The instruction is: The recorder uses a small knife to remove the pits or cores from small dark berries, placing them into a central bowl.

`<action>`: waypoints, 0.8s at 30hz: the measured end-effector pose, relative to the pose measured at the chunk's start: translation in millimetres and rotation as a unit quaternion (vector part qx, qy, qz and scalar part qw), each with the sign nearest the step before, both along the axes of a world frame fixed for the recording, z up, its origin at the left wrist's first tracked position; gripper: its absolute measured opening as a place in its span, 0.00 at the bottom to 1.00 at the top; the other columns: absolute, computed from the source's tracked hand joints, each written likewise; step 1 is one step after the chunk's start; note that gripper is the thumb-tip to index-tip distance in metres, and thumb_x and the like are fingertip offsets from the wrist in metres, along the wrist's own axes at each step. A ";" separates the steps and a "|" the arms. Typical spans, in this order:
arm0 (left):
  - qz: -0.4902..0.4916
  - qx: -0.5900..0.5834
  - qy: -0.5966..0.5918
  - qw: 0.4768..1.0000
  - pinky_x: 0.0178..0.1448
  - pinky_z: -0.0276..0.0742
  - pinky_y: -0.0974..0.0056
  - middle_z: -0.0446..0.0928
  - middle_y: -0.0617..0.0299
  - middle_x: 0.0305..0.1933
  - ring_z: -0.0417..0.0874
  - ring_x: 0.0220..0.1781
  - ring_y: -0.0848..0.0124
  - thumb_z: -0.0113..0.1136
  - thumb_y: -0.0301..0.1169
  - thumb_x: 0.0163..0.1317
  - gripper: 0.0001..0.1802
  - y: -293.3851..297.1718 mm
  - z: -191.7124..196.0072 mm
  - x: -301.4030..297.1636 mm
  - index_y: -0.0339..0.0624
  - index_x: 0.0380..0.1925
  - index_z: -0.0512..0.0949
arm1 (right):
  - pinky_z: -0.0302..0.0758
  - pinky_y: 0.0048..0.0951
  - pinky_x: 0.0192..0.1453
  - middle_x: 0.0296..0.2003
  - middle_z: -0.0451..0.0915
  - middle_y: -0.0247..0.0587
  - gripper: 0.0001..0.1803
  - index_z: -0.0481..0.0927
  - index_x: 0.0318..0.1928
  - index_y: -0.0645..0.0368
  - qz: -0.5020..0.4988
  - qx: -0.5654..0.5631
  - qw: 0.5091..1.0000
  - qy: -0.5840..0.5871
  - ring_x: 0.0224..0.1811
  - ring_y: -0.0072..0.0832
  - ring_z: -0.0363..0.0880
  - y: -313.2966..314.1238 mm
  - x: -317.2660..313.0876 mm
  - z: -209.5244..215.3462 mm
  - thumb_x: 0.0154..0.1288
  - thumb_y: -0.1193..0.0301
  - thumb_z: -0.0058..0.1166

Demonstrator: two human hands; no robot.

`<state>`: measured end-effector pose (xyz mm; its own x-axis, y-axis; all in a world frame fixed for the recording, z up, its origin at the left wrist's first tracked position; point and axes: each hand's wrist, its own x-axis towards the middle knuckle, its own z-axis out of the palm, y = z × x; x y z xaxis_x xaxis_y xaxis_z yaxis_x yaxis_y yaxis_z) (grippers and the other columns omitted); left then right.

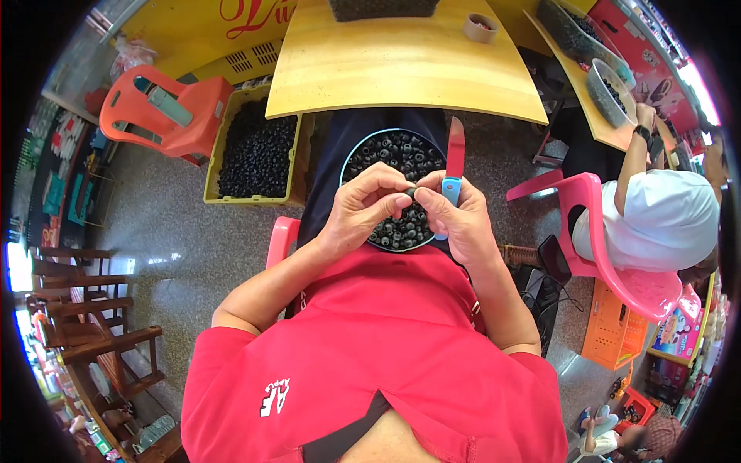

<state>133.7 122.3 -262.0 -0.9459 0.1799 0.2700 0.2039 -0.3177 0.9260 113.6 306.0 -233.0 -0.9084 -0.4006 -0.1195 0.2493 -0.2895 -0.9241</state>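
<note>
My left hand [364, 207] is closed in a pinch, thumb and forefinger on a small dark round part [411, 191], mostly hidden by fingertips. Against the same part presses the thumb of my right hand [463, 220]. That hand is also closed round the light blue handle [451, 187] of a knife [455, 154]. Its blade looks red with a bare metal tip, and points away from me. Under both hands, on my lap, rests a round basin [345, 166] with a pale rim. Many small black ring-like parts [401, 150] with holes fill it.
Ahead stands a yellow table [401, 73] with a tape roll [480, 28] and a dark tray [382, 8]. A yellow crate [220, 166] of black parts and an orange chair [166, 116] are at left. At right, a person [656, 212] sits on a pink chair [594, 231].
</note>
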 end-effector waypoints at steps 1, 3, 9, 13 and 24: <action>-0.013 0.007 0.003 1.000 0.39 0.75 0.74 0.72 0.61 0.43 0.75 0.37 0.78 0.60 0.24 0.66 0.08 -1.0 0.1 0.5 0.34 0.43 0.78 | 0.57 0.13 0.21 0.23 0.73 0.23 0.08 0.80 0.41 0.59 -0.001 0.000 1.000 -0.002 0.19 0.08 0.64 -0.4 -0.2 -0.6 0.65 0.70 0.62; -0.023 0.008 -0.005 1.000 0.40 0.74 0.73 0.71 0.61 0.44 0.76 0.37 0.77 0.59 0.23 0.66 0.07 -3.8 0.9 0.5 0.35 0.43 0.77 | 0.58 0.13 0.21 0.23 0.72 0.22 0.08 0.79 0.40 0.59 0.017 -0.036 0.998 -0.045 0.19 0.09 0.64 -1.3 -0.7 -0.7 0.65 0.70 0.61; -0.028 0.008 -0.001 1.000 0.40 0.75 0.73 0.70 0.61 0.44 0.75 0.37 0.77 0.58 0.23 0.66 0.07 -5.3 0.3 -1.3 0.35 0.44 0.76 | 0.57 0.13 0.21 0.24 0.72 0.22 0.08 0.79 0.41 0.59 0.016 -0.051 0.997 -0.061 0.19 0.09 0.63 -4.9 -1.8 3.0 0.67 0.70 0.60; 0.025 -0.112 0.095 0.989 0.39 0.74 0.75 0.70 0.62 0.44 0.75 0.37 0.79 0.58 0.23 0.67 0.07 -9.6 -1.4 -6.9 0.35 0.43 0.75 | 0.56 0.13 0.21 0.24 0.72 0.22 0.08 0.79 0.42 0.59 0.029 -0.049 0.997 -0.054 0.19 0.08 0.61 -4.8 -6.1 3.5 0.67 0.69 0.60; 0.022 0.021 -0.014 0.999 0.40 0.73 0.74 0.72 0.63 0.42 0.76 0.36 0.78 0.56 0.24 0.69 0.05 0.6 0.6 -2.5 0.36 0.43 0.75 | 0.77 0.35 0.29 0.30 0.77 0.43 0.09 0.77 0.42 0.60 -0.105 0.314 0.787 0.520 0.27 0.39 0.80 -7.3 -4.1 -9.5 0.61 0.77 0.58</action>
<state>131.3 122.9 -261.4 -0.9601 0.1264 0.2494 0.1925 -0.3478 0.9176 109.5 298.7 -242.5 -0.6838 -0.3875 0.6183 -0.7296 0.3727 -0.5734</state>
